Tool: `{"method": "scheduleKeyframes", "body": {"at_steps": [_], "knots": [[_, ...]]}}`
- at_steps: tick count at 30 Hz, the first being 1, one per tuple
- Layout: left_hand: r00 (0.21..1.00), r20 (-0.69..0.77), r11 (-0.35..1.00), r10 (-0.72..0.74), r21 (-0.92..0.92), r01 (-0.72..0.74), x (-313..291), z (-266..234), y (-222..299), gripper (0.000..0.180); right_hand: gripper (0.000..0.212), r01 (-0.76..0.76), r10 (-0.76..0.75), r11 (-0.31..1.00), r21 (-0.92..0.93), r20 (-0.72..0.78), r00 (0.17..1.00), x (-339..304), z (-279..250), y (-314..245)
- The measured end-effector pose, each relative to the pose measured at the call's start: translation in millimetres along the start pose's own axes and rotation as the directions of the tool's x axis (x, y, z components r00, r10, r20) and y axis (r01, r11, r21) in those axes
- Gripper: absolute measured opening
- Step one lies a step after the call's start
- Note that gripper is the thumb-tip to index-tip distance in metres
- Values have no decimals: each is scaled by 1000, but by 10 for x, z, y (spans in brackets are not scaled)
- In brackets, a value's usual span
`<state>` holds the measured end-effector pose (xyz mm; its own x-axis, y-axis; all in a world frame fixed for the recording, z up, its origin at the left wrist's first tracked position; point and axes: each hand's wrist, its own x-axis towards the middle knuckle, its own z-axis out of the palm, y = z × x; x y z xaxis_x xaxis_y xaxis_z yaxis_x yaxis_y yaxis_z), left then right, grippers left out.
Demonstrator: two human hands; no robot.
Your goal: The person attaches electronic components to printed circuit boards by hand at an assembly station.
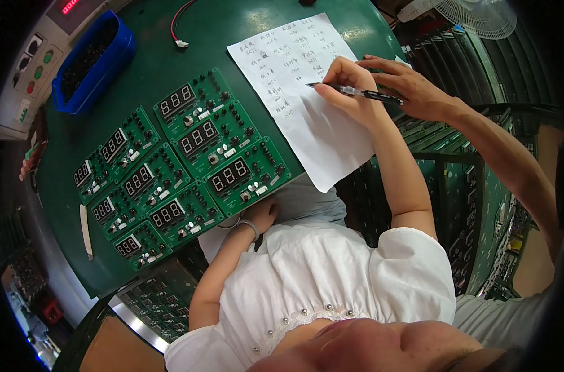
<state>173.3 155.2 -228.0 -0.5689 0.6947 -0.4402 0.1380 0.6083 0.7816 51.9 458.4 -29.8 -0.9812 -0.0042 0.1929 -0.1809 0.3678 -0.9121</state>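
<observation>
My right hand [351, 84] is closed in a writing grip on a dark, clear-barrelled pen [381, 96], its tip at the sheet. The white paper [331, 152] lies slanted on the green table and carries several columns of handwriting. My left hand [263, 214] rests low by the table's near edge, over my lap; its fingers are mostly hidden. Left of the paper, several green circuit boards [192, 162] with digit displays lie in rows. From the right reaches another person's hand [418, 93], fingers stretched beside the paper, close behind my right hand.
A blue bin [77, 102] of small dark parts stands at the far left, beside a panel with buttons [39, 73]. A red-and-black wire [173, 28] and a pale strip [85, 232] lie on the table. Racks of boards [443, 192] and a fan [477, 15] are at right.
</observation>
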Motion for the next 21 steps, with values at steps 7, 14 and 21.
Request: {"method": "scheduleKeyframes", "body": {"at_steps": [7,14,21], "knots": [[1000,-18,1000,-7,7,7,3,-5,21,20,19,-9,12,996,85,-37,999,-8,10,123],[999,34,1000,-21,21,20,19,-1,-16,21,21,118,-121,991,-55,-55,991,-118,11,167],[1000,-10,1000,-6,6,6,11,17,-6,21,21,140,-135,990,34,-116,984,-101,-14,168]]}}
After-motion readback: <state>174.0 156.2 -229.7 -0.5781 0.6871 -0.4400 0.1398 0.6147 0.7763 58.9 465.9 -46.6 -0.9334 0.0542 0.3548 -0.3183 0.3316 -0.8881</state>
